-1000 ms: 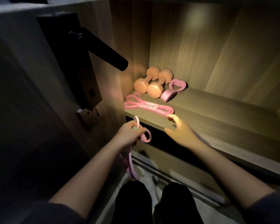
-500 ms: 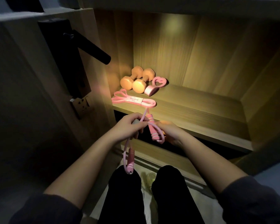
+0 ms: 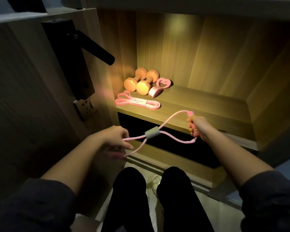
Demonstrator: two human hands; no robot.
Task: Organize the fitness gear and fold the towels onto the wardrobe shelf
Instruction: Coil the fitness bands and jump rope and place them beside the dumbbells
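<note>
- Head view, and my right hand (image 3: 199,129) is clenched around one pink foam handle of the figure-eight band (image 3: 151,135), at centre right of the frame.
- My left hand (image 3: 115,138), centre left, pinches the tubing of the opposite loop; a blurred pink handle shows just under those fingers.
- Band is stretched out between both hands in mid-air, grey where the loops cross, hanging in front of the wardrobe shelf (image 3: 199,111) and not touching it.
- Up on the shelf, left of centre: a flat pink resistance band (image 3: 137,102) near the front edge.
- Behind it, two orange dumbbells (image 3: 141,82) lie side by side, a pink heart-shaped grip (image 3: 160,87) just beside them.
- Upper left, a black door handle (image 3: 97,47) juts out.
</note>
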